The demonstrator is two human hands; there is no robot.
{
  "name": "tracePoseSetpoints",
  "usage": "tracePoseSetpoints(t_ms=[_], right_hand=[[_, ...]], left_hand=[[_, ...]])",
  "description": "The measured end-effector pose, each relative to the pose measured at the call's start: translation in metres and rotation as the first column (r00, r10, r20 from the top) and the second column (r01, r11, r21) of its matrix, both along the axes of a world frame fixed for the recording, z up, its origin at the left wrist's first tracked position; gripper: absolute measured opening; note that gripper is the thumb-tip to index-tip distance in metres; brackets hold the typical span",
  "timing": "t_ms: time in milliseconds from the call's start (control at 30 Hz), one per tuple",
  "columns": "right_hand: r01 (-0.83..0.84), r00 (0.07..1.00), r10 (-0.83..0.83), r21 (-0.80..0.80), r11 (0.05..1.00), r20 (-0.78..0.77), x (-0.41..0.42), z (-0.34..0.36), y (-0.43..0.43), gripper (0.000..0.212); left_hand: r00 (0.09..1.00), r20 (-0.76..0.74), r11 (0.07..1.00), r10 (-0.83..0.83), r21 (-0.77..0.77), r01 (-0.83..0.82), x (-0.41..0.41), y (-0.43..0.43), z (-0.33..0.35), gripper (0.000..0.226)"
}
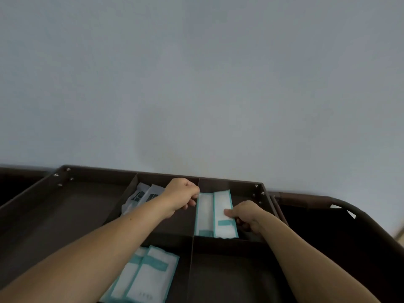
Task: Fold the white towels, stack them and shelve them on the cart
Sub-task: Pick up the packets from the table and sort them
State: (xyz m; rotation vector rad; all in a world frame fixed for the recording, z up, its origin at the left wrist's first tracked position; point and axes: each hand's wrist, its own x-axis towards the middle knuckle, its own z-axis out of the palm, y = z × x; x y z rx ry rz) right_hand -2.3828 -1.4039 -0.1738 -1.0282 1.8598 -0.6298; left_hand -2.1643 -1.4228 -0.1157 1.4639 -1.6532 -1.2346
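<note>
Two teal-edged packets (209, 213) sit side by side in the cart's (98, 171) far right compartment. Right grip (244, 215) pinches their right edge; left grip (182, 193) curls at their top-left corner, hold unclear.

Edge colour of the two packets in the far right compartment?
Teal edging on white packets; the head view shows it clearly.
</note>
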Motion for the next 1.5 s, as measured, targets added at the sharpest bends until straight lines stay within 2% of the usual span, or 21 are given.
tracePoseSetpoints(t_ms=[167, 433, 567, 733, 800, 900, 1000, 1167, 1333, 1500], right_hand=[[-0.099, 0.96, 0.112, 0.064, 0.993, -0.255, 0.012, -0.009, -0.009, 0.026], [-0.141, 0.923, 0.17, 0.107, 0.984, -0.346, 0.014, -0.006, -0.013, 0.032], [-0.216, 0.821, 0.244, 0.116, 0.97, -0.516, 0.014, 0.002, -0.011, 0.038], [-0.271, 0.773, 0.3, 0.135, 0.953, -0.559, 0.014, 0.008, -0.007, 0.043], [-0.301, 0.71, 0.317, 0.136, 0.944, -0.629, 0.018, 0.014, -0.006, 0.049], [-0.369, 0.628, 0.225, -0.03, 0.929, -0.745, 0.038, 0.034, -0.004, 0.06], [-0.536, 0.603, 0.266, -0.135, 0.834, -0.752, 0.081, 0.058, 0.004, 0.07], [-0.762, 0.481, 0.441, -0.112, 0.637, -0.758, 0.177, 0.08, 0.038, 0.075], [-0.855, 0.343, 0.494, -0.047, 0.517, -0.799, 0.297, 0.079, 0.073, 0.083], [-0.924, 0.264, 0.541, -0.05, 0.378, -0.799, 0.437, 0.072, 0.129, 0.081]], left_hand=[[0.999, 0.0, 0.999, 0.046, -0.006, -0.046, 0.015, 0.0, -0.001, 0.009], [0.996, 0.026, 0.996, 0.084, -0.022, -0.083, 0.021, 0.009, -0.001, 0.015], [0.991, 0.084, 0.994, 0.102, -0.051, -0.098, 0.025, 0.012, -0.004, 0.011], [0.974, 0.159, 0.987, 0.16, -0.061, -0.152, 0.03, 0.026, -0.002, 0.005], [0.963, 0.186, 0.98, 0.196, -0.064, -0.187, 0.035, 0.032, -0.003, 0.004], [0.937, 0.249, 0.969, 0.244, -0.099, -0.226, 0.054, 0.045, -0.001, 0.011], [0.881, 0.348, 0.942, 0.322, -0.21, -0.261, 0.083, 0.06, 0.006, 0.019], [0.729, 0.549, 0.908, 0.409, -0.322, -0.267, 0.162, 0.097, 0.016, 0.047], [0.564, 0.65, 0.859, 0.509, -0.431, -0.277, 0.276, 0.163, 0.008, 0.063], [0.459, 0.696, 0.827, 0.553, -0.388, -0.408, 0.414, 0.253, -0.006, 0.066]])
